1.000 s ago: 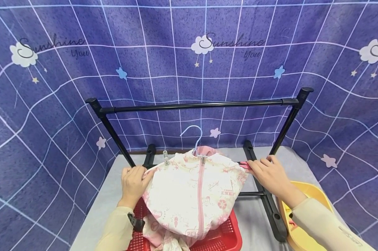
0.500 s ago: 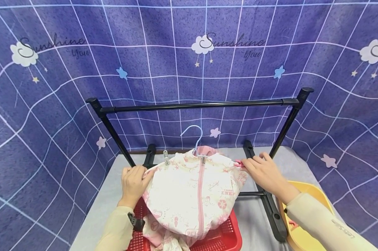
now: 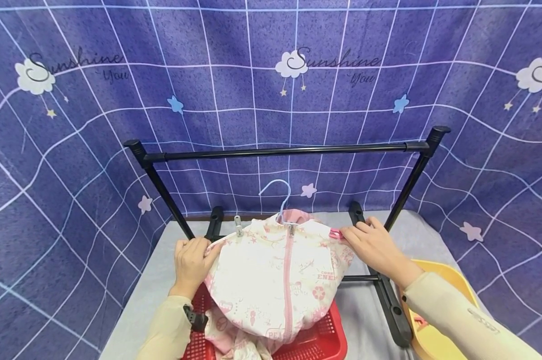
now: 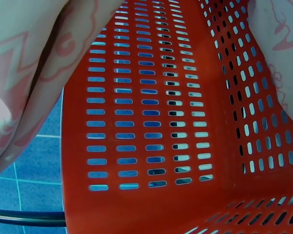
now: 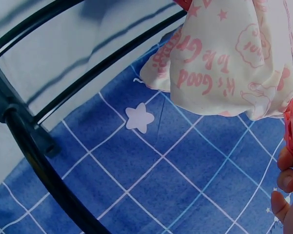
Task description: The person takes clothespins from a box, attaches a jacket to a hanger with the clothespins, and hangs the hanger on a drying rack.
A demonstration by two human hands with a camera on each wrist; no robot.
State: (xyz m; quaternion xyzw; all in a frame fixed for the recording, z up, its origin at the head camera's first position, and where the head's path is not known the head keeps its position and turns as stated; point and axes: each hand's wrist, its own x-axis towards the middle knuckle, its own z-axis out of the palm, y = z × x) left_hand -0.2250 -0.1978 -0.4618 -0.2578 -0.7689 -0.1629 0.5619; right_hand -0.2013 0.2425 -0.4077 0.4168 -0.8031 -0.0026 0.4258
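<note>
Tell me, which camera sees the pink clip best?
The right wrist view: the pink clip looks biggest there, though near the edge. The head view shows it small, partly covered by the right hand. The left wrist view misses it.

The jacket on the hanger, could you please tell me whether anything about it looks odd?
Only a mismatch: the jacket has a silvery clip on one side, while the right hand holds a pink clip at the other. No damage shows.
</note>
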